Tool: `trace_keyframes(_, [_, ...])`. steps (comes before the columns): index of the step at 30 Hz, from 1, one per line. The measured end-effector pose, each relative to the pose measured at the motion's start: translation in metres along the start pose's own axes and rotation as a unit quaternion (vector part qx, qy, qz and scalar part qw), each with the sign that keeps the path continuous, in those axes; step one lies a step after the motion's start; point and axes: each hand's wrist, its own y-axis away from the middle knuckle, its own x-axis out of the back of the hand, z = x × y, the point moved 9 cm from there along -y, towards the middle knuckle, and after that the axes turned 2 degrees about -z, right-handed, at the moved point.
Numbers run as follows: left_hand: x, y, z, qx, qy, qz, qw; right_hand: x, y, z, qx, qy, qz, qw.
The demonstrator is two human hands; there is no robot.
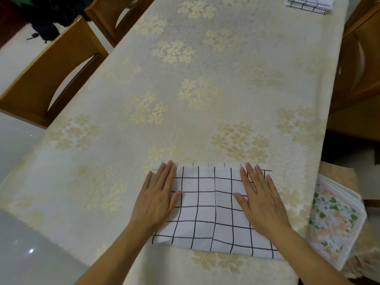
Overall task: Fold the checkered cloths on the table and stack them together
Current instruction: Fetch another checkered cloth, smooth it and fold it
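- Head view, near edge: 1 checkered cloth [213, 206] lies flat on the table [185, 68], white with a dark grid, close to the person's side and right of centre.
- Its far edge shows a thin second layer peeking out, so it looks already folded at least once; how many layers there are I cannot tell.
- The left hand [158, 194] lies palm down on the cloth's left part, fingers straight and close together, thumb out to the side, pinching nothing.
- The right hand [261, 200] does the same on the right part, flat and pressing, grasping nothing.
- Head view, far right corner: a stack of folded checkered cloths [308, 4] sits well apart from the hands, cut off by the frame, so its count is unclear.
- Just beside the near cloth, at the table's right edge, lies a floral pile [337, 219], not part of the task as far as I can judge.
- Wooden chairs [51, 75] stand along the left side.
- Judgement: this looks like smoothing between folds. Left to do: probably 1 or more further folds, then carrying this cloth to the far stack. No other unfolded checkered cloth is in view.
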Motion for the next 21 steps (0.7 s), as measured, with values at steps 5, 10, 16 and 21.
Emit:
trace_keyframes(5, [-0.011, 0.011, 0.005, -0.038, -0.012, -0.029, 0.999, -0.006, 0.003, -0.007, 0.006, 0.0, -0.002, 1.0])
trace_keyframes(10, [-0.009, 0.014, -0.006, -0.038, -0.052, -0.036, 0.997, -0.006, 0.004, -0.006, 0.007, -0.005, -0.007, 1.0])
trace_keyframes(16, [-0.007, -0.002, -0.018, -0.021, -0.075, -0.038, 0.996, -0.005, -0.002, -0.006, 0.008, 0.004, -0.015, 1.0])
trace_keyframes(21, [0.005, -0.022, -0.029, 0.027, -0.057, -0.023, 0.998, -0.005, -0.014, -0.006, 0.011, 0.016, -0.016, 1.0])
